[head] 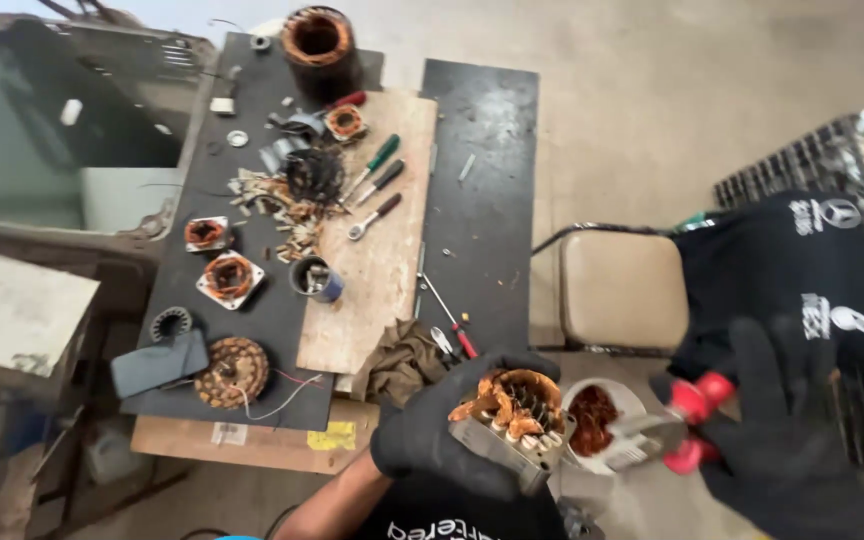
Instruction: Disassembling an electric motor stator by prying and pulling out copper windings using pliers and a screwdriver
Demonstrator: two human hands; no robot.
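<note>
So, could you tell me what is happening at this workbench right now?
A person in black gloves is working on a motor stator with copper windings. The left hand grips it, while the right hand holds red-handled pliers beside it. On the workbench behind lie more stators, screwdrivers and wire scraps.

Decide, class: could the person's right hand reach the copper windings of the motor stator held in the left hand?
Probably yes. The right hand holds red-handled pliers just beside the motor stator, which the left hand grips from below, leaving the copper windings exposed on top.
</note>
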